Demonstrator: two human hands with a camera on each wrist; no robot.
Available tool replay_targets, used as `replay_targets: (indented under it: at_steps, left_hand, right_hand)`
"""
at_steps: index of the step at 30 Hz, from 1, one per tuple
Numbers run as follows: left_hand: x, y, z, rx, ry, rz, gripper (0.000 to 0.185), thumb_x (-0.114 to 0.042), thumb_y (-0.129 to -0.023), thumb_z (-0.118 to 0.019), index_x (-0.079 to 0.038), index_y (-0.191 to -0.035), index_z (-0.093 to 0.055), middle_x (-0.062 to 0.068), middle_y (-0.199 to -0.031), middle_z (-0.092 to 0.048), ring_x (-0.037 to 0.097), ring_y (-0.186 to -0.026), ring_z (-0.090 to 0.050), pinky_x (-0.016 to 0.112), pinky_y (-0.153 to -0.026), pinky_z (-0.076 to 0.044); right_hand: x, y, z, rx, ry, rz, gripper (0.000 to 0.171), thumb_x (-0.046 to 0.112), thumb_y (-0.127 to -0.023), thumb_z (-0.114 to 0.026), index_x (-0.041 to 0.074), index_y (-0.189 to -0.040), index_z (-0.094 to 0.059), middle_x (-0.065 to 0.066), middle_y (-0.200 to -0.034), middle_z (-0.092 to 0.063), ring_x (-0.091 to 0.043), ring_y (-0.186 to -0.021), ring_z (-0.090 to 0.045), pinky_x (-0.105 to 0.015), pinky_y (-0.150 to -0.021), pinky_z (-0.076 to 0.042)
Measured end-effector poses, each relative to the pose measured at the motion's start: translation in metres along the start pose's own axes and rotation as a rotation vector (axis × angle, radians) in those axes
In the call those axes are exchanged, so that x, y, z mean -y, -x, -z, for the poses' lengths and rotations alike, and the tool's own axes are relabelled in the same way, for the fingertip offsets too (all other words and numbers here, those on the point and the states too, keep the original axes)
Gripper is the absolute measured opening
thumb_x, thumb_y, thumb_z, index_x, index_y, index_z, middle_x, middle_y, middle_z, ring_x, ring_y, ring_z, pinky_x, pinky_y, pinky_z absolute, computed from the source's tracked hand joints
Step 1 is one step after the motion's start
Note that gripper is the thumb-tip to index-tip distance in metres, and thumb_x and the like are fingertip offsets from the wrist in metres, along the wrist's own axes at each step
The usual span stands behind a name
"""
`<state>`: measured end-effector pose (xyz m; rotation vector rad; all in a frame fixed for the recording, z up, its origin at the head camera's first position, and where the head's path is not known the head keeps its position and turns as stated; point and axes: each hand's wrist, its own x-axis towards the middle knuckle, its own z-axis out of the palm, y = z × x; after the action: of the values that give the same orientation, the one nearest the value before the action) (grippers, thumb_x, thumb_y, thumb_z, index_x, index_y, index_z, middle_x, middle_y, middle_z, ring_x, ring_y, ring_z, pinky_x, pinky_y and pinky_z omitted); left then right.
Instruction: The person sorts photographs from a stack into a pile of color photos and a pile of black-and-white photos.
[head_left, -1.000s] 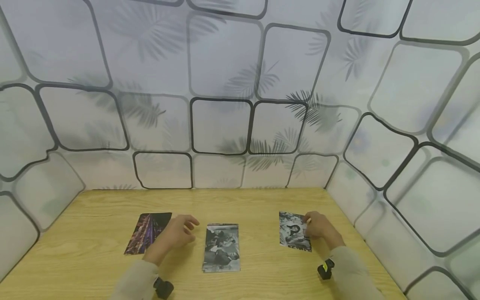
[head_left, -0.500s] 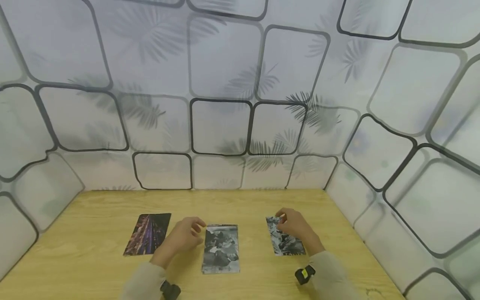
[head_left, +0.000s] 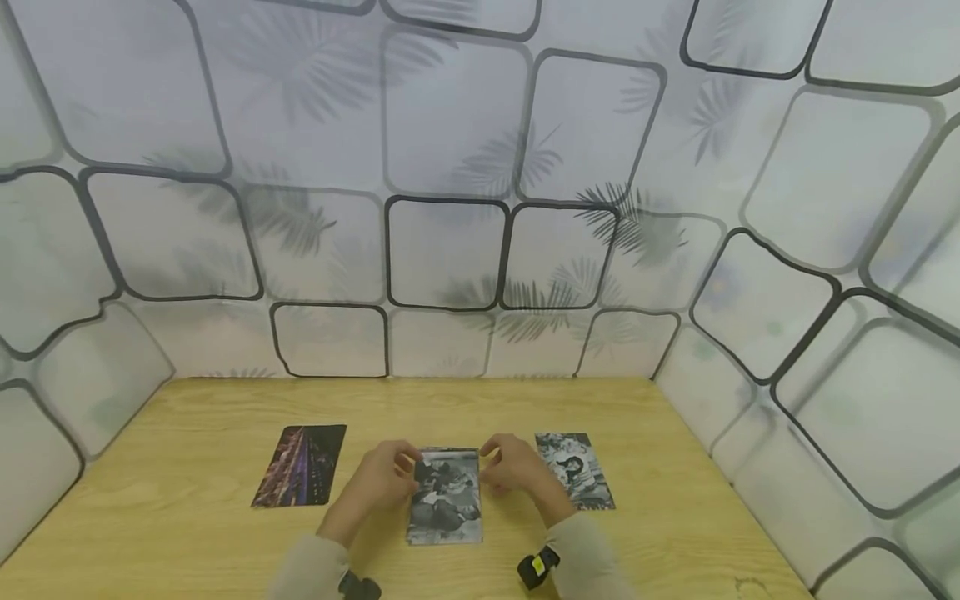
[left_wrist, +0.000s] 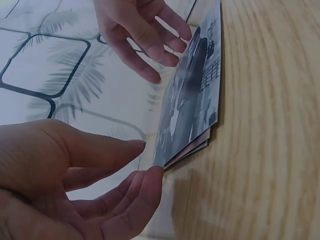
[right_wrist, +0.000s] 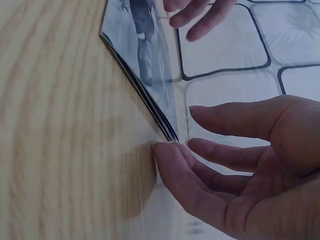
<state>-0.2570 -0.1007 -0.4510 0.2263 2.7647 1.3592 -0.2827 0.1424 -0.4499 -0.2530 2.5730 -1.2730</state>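
surface: wooden table (head_left: 187,533), patterned walls around.
stack: middle photo stack (head_left: 444,497), flat, centre front.
left hand (head_left: 386,479): fingers relaxed, touching stack's left edge.
right hand (head_left: 517,471): fingers relaxed at right edge.
singles: purple photo (head_left: 300,477), grey photo (head_left: 575,471) lying apart.
progress: stack not yet lifted.

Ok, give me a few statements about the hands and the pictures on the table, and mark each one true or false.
1. Three sets of pictures lie on the wooden table. True.
2. Both hands are at the middle stack. True: the left hand and the right hand flank it.
3. The right hand holds the right picture. False: that picture lies free beside it.
4. The colourful picture is on the far right. False: it lies on the left.
5. The middle stack is more than one sheet. True: the wrist views show layered edges.
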Motion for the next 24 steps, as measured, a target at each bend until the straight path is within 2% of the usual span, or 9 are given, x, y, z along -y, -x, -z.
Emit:
replay_targets:
  at_steps: [6, 10, 18, 24]
  left_hand:
    - [0.0, 0.001, -0.002, -0.013, -0.02, -0.009, 0.038, 0.007, -0.074, -0.081, 0.002, -0.11, -0.07, 0.017, -0.1, -0.072, 0.028, -0.09, -0.071, 0.045, -0.079, -0.063]
    - [0.0, 0.002, -0.003, 0.007, -0.013, -0.002, 0.038, 0.007, -0.075, -0.08, 0.002, -0.112, -0.069, 0.016, -0.101, -0.071, 0.027, -0.09, -0.07, 0.043, -0.077, -0.063]
    - [0.001, 0.002, -0.006, 0.053, 0.036, 0.023, 0.04, 0.008, -0.077, -0.076, 0.003, -0.116, -0.067, 0.017, -0.104, -0.069, 0.022, -0.084, -0.07, 0.036, -0.069, -0.063]
    - [-0.001, 0.001, -0.006, 0.055, 0.028, 0.029, 0.039, 0.007, -0.077, -0.077, 0.003, -0.114, -0.069, 0.017, -0.105, -0.07, 0.024, -0.089, -0.069, 0.037, -0.071, -0.064]
  right_hand:
    - [0.004, 0.002, -0.007, 0.012, -0.01, 0.002, 0.041, -0.005, -0.085, -0.073, -0.009, -0.124, -0.061, -0.016, -0.09, -0.07, -0.022, -0.068, -0.07, -0.036, -0.064, -0.065]
    - [0.003, 0.003, -0.009, -0.003, 0.003, 0.014, 0.042, -0.004, -0.084, -0.076, -0.01, -0.123, -0.061, -0.015, -0.088, -0.07, -0.021, -0.067, -0.07, -0.035, -0.062, -0.064]
    - [0.003, 0.001, -0.016, -0.032, 0.029, 0.01, 0.048, 0.0, -0.084, -0.081, -0.007, -0.127, -0.058, -0.014, -0.091, -0.068, -0.021, -0.066, -0.071, -0.033, -0.061, -0.064]
    - [0.002, 0.0, -0.015, -0.026, 0.033, -0.002, 0.051, 0.001, -0.083, -0.083, -0.004, -0.127, -0.06, -0.014, -0.094, -0.068, -0.021, -0.067, -0.071, -0.033, -0.062, -0.064]
